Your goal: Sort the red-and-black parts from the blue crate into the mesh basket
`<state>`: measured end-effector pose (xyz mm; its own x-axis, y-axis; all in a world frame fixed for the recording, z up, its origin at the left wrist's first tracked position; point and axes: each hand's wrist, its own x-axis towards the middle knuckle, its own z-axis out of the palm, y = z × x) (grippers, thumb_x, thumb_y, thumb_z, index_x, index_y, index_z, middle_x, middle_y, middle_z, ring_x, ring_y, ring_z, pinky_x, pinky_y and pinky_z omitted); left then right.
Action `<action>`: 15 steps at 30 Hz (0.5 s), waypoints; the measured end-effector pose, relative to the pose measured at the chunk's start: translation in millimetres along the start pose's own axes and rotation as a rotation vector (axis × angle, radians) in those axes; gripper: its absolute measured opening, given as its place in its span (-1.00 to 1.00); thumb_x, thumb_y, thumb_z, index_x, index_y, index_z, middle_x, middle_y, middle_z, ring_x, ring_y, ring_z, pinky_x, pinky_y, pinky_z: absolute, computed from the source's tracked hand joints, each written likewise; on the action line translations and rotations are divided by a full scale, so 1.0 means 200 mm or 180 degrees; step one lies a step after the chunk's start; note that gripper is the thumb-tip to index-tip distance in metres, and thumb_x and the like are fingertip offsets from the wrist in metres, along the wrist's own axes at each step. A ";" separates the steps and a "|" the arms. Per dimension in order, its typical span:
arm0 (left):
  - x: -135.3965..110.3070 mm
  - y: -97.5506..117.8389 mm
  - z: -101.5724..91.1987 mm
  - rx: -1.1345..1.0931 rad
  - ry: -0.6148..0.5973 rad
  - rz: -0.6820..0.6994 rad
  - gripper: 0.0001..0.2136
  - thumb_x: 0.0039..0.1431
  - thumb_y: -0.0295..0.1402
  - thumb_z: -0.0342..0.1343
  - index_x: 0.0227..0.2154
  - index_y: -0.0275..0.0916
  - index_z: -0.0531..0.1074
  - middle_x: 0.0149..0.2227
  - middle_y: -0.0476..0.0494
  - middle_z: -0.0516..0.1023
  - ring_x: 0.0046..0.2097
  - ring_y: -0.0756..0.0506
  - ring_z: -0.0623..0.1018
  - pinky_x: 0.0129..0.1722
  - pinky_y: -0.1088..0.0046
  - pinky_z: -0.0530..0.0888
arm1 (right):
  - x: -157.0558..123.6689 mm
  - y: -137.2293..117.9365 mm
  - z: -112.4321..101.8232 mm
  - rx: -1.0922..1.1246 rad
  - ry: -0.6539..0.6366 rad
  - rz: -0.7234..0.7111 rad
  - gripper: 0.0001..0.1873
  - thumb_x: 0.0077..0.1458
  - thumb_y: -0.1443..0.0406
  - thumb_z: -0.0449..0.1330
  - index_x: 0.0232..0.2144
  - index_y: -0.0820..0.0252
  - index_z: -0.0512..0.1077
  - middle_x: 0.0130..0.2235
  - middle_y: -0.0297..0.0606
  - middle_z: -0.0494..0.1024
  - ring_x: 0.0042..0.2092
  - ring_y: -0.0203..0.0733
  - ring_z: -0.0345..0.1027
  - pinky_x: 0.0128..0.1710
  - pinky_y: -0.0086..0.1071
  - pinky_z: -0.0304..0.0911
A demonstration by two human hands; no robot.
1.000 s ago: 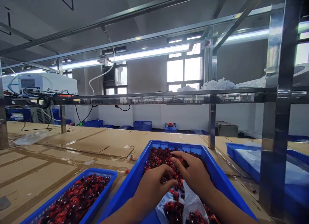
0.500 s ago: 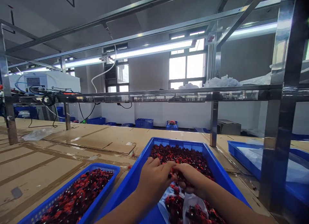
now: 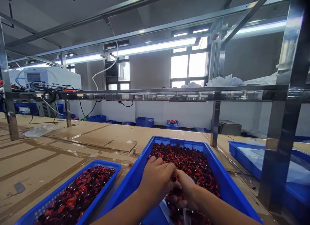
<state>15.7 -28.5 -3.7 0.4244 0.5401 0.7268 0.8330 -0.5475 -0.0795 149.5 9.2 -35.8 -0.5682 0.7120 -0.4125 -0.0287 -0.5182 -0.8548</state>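
Above the large blue tray, my left hand and my right hand meet. The left fingers are bent in a pinch on a small dark red piece, partly hidden by the fingers. My right hand is curled close against the left fingertips; what it holds is hidden. Many small shiny red-and-black pieces fill the back of the tray. Nearer me, clear plastic bags with more such pieces lie under my hands, partly covered by them.
To the left stands a smaller blue basket full of similar pieces. A steel post and another blue tray with white sheeting are on the right. A steel shelf crosses above the cardboard-covered table.
My hands have come down slightly and toward me. My right hand has turned and now curls lower, covering more of the bagged pieces. The view has shifted a little.
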 end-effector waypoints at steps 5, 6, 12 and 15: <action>0.01 0.00 0.00 -0.0242 -0.0011 -0.0087 -0.70 0.09 -0.01 0.21 -0.45 -0.14 0.39 -0.44 0.07 0.51 -0.33 -0.07 0.38 -0.29 0.31 0.13 | 0.00 -0.03 0.00 0.0204 -0.0097 0.0063 -0.60 0.10 0.10 -0.04 -0.67 0.17 0.20 -0.76 -0.42 0.21 -0.76 -0.33 0.21 -0.91 -0.63 -0.24; 0.00 0.00 0.00 -0.0290 -0.0002 -0.0082 -0.70 0.09 -0.01 0.21 -0.44 -0.14 0.39 -0.41 0.07 0.51 -0.31 -0.07 0.39 -0.28 0.31 0.13 | -0.01 -0.04 0.00 0.0230 -0.0112 0.0033 -0.58 0.12 0.07 -0.04 -0.66 0.17 0.22 -0.76 -0.42 0.23 -0.75 -0.33 0.22 -0.91 -0.63 -0.23; -0.01 0.00 0.05 -0.0559 -0.0117 -0.0329 -0.63 -0.09 0.03 0.33 -0.38 -0.12 0.43 -0.27 0.05 0.50 -0.21 -0.10 0.40 -0.21 0.31 0.17 | -0.05 -0.06 0.00 0.0289 -0.0216 0.0029 -0.34 0.01 -0.31 -0.03 -0.47 0.15 0.37 -0.73 -0.36 0.37 -0.75 -0.28 0.25 -0.92 -0.64 -0.15; -0.02 0.01 0.07 -0.0766 -0.0284 -0.0621 -0.55 -0.13 0.14 0.28 -0.37 -0.12 0.43 -0.28 0.03 0.50 -0.20 -0.12 0.40 -0.18 0.29 0.19 | -0.05 -0.05 0.01 0.0308 -0.0141 0.0106 -0.30 -0.06 -0.36 -0.01 -0.47 0.15 0.38 -0.76 -0.38 0.34 -0.76 -0.30 0.21 -0.92 -0.63 -0.14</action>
<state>20.1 -22.9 -17.0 0.3032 0.6980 0.6488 0.7984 -0.5577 0.2269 154.5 5.9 -23.3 -0.6058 0.6731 -0.4242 -0.0872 -0.5862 -0.8055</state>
